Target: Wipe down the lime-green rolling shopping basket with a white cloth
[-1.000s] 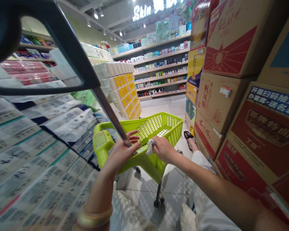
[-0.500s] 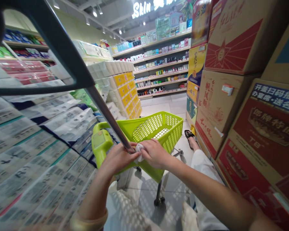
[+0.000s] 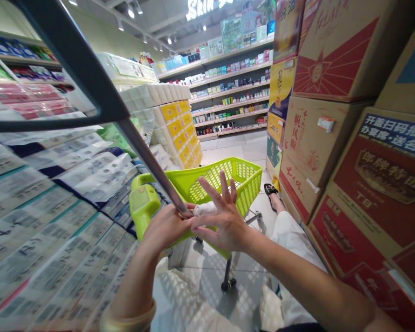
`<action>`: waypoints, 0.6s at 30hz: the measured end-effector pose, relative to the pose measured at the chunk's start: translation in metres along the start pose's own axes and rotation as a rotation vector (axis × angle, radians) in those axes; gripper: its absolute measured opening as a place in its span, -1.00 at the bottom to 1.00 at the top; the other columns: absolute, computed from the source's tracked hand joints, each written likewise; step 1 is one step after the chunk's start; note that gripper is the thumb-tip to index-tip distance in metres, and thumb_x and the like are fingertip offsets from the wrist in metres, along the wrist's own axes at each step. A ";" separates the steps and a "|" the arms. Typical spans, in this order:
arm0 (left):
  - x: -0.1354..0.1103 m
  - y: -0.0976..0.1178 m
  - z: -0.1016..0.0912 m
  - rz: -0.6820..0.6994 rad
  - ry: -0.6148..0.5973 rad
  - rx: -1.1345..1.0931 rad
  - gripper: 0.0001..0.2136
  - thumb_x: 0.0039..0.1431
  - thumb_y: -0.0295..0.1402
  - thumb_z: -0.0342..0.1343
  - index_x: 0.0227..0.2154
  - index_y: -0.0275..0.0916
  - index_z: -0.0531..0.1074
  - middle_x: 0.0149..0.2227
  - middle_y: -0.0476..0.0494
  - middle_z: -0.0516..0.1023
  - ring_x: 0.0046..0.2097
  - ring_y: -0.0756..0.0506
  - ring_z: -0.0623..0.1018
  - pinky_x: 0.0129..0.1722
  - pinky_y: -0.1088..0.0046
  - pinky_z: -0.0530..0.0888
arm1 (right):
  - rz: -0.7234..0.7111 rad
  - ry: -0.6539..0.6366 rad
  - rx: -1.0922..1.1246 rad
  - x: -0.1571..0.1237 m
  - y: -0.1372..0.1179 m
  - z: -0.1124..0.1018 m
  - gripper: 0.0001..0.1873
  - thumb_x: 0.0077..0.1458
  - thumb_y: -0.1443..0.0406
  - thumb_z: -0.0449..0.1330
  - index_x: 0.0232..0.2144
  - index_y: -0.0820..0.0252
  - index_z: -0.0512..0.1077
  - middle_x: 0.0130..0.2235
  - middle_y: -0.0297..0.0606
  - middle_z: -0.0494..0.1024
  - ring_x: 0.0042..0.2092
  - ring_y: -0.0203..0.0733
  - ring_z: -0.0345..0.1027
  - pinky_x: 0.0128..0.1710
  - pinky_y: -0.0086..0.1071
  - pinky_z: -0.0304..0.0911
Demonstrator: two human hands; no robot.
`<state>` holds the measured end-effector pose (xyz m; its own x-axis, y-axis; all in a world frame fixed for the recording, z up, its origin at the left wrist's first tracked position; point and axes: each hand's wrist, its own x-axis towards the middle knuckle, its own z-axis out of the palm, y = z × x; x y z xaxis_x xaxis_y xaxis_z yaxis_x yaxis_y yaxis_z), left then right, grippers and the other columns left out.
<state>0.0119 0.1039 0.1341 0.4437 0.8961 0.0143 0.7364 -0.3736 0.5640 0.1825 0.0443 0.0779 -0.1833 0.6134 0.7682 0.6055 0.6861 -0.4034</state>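
Observation:
My left hand (image 3: 166, 230) is closed around the lower end of a metal rod (image 3: 150, 159). A dark plastic loop-shaped handle (image 3: 78, 60) tops this rod, which slants from the upper left. Against the rod's lower end sits a crumpled white wad (image 3: 207, 208), like tissue or cloth; its exact kind is unclear. My right hand (image 3: 228, 226) is open beside the wad, fingers spread, its lower fingers close to my left fingertips. Beneath both hands stands a lime-green shopping cart (image 3: 245, 196) with a perforated basket, partly hidden by them.
Packs of paper goods (image 3: 38, 240) are piled along the left. Stacked cardboard cartons (image 3: 318, 152) line the right side, beside a sandalled foot (image 3: 272, 192). Shelves of cosmetics (image 3: 231, 94) stand at the back, behind a tiled floor (image 3: 238, 150).
My right hand has gone from pinching the white wad to spreading its fingers. The wad now looks longer along the rod's end. My left hand keeps its hold.

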 end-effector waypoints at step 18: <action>-0.005 0.010 -0.001 -0.002 -0.021 0.225 -0.55 0.07 0.08 -0.05 -0.38 -0.12 0.61 0.03 -0.08 0.55 -0.14 -0.22 0.59 -0.09 0.36 0.44 | 0.079 -0.086 0.325 -0.012 0.051 0.031 -0.56 0.03 0.44 0.19 -0.01 0.08 0.41 -0.05 -0.22 0.47 -0.02 -0.18 0.38 0.02 -0.28 0.30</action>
<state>0.0163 0.0959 0.1407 0.4510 0.8925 -0.0049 0.8316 -0.4182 0.3654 0.1921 0.0837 0.0327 -0.2190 0.6905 0.6893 0.3445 0.7157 -0.6075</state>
